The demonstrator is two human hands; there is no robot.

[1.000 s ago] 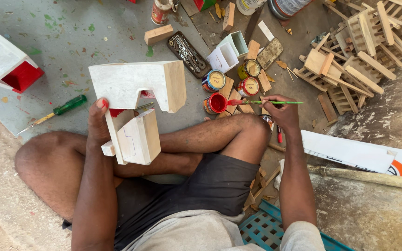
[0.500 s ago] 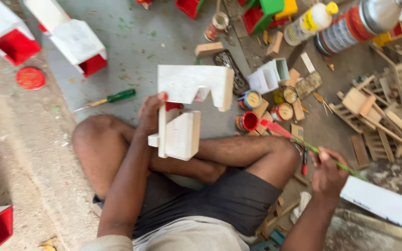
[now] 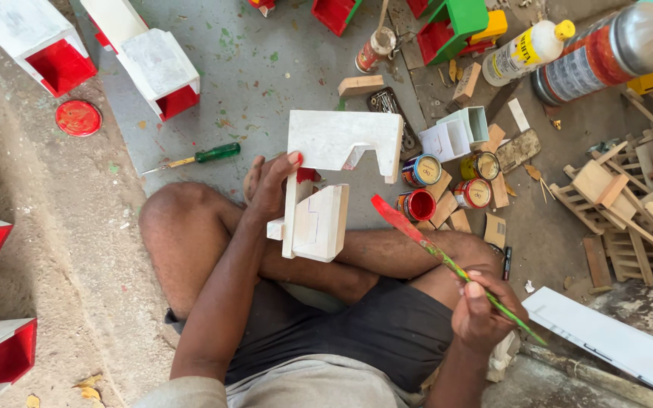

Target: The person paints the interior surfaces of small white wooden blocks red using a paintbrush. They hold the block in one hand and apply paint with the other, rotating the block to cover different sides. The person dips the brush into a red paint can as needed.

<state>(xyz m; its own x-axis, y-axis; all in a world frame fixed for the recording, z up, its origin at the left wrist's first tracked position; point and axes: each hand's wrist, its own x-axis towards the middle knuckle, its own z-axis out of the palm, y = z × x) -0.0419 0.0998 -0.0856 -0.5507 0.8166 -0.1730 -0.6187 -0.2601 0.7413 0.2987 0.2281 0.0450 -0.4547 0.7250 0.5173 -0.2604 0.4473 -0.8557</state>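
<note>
Left hand (image 3: 272,185) gripping white wooden house piece (image 3: 325,185) above crossed legs, fingers wrapped round its upright panel. Right hand (image 3: 484,311) pinching green-handled brush (image 3: 447,264), red-loaded tip just beside piece. Open red paint tin (image 3: 417,205) near. Piece mostly white; red coat apparently barely begun.

At one o'clock I see a white bottle (image 3: 527,51) lying flat, yellow cap and label. Beside it, a large dark bottle (image 3: 614,47) with grey-red label. Centre: four small round labelled paint tins (image 3: 448,185).
</note>
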